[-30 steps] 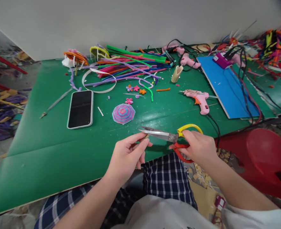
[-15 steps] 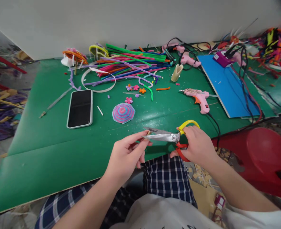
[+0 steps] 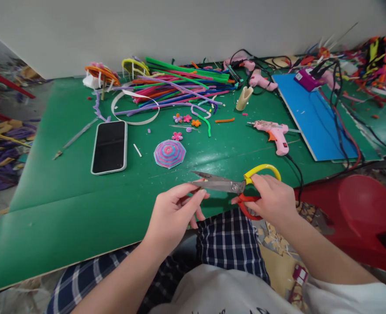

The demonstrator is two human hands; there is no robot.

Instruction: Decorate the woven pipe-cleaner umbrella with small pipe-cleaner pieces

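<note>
My right hand [image 3: 273, 196] grips a pair of scissors [image 3: 224, 185] with one yellow and one red handle, its blades parted and pointing left. The blade tips reach the fingertips of my left hand [image 3: 178, 207], which is closed in a pinch. Something small and pale shows between the blades at those fingertips, too small to name. Just beyond lies a pink, purple and blue striped octagonal disc [image 3: 170, 154]. Small fuzzy flowers [image 3: 177, 136] in pink and orange rest behind it.
A phone [image 3: 109, 147] lies at the left on the green table [image 3: 81, 218]. Pipe cleaners [image 3: 183, 83] are heaped at the back beside a white band [image 3: 153, 117]. At right are a pink glue gun [image 3: 274, 133] with its cord, a blue board [image 3: 311, 117] and a purple power block [image 3: 309, 80].
The scissors' handles have spread further apart and the blades have opened wider, with their tips shifting slightly left. My left hand stays almost in place.
</note>
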